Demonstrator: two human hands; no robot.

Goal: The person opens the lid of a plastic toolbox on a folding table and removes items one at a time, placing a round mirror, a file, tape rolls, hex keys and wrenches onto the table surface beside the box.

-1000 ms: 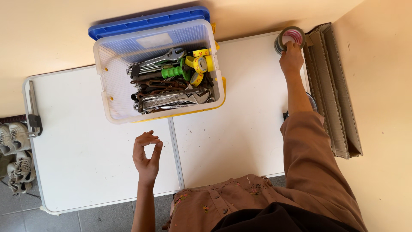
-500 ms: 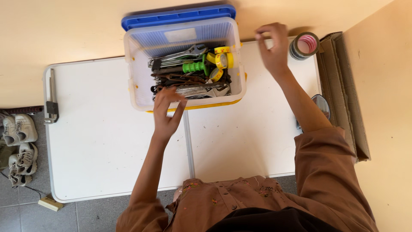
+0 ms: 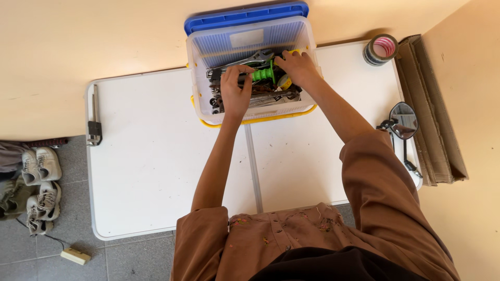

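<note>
Tool box (image 3: 200, 78), clear plastic with a blue lid behind it, stands at the far middle of the white bench (image 3: 151, 171), full of wrenches (image 3: 245, 58). Both hands are inside it. The left hand (image 3: 235, 88) lies curled over the metal tools; whether it grips one cannot be told. The right hand (image 3: 297, 66) rests on the pile beside a green handle (image 3: 263, 75), grip also unclear. Tape rolls (image 3: 380, 49) stand at the far right corner, a mirror (image 3: 403, 118) nearer right.
</note>
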